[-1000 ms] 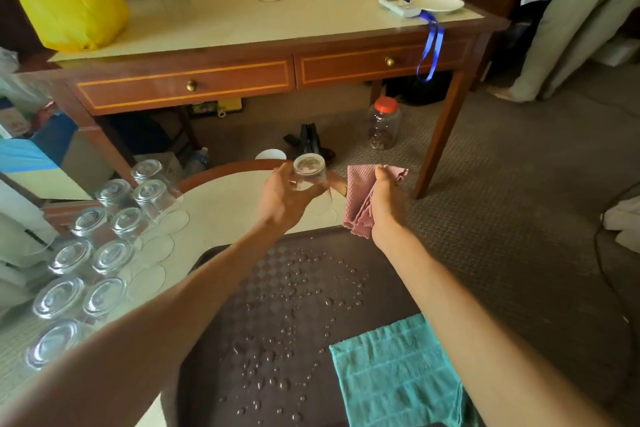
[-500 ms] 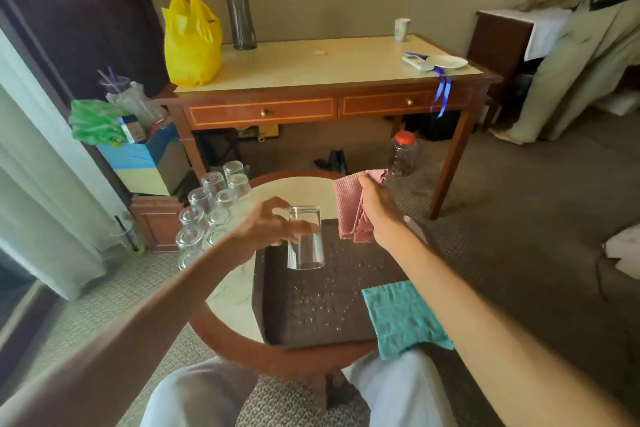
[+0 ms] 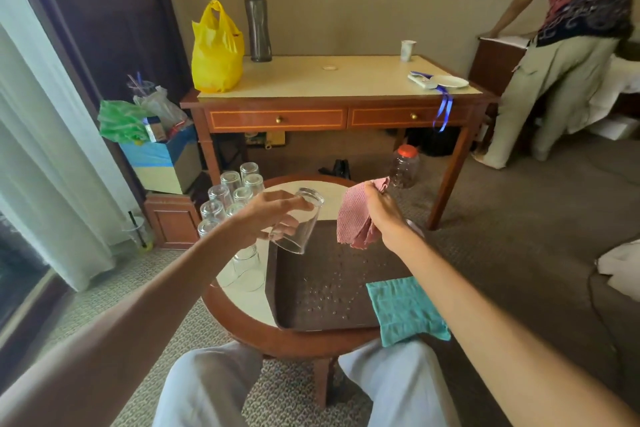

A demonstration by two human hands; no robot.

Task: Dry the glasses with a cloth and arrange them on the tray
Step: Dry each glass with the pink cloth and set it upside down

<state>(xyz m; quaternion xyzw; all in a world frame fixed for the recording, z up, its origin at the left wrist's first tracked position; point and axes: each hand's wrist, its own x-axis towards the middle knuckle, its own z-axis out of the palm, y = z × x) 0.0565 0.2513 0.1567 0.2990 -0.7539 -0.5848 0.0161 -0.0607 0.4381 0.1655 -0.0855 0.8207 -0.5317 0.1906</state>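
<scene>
My left hand (image 3: 268, 217) holds a clear glass (image 3: 299, 224), tilted with its mouth down toward me, above the far left corner of the dark brown tray (image 3: 294, 308). My right hand (image 3: 382, 211) grips a bunched pink cloth (image 3: 353, 218) just right of the glass, apart from it. The tray lies on a small round table (image 3: 242, 308) and carries water drops. Several upturned glasses (image 3: 230, 192) stand in rows on the table's left side, some hidden behind my left arm.
A teal cloth (image 3: 403, 308) hangs over the tray's near right corner. Beyond the table stands a wooden desk (image 3: 332, 111) with a yellow bag, a bottle, a cup and a plate. A jar (image 3: 403, 166) stands on the carpet. Another person (image 3: 568, 55) stands at the right.
The view has pulled back and up. The glass, upright half a second ago, is now tilted in my left hand. My right hand still holds the pink cloth.
</scene>
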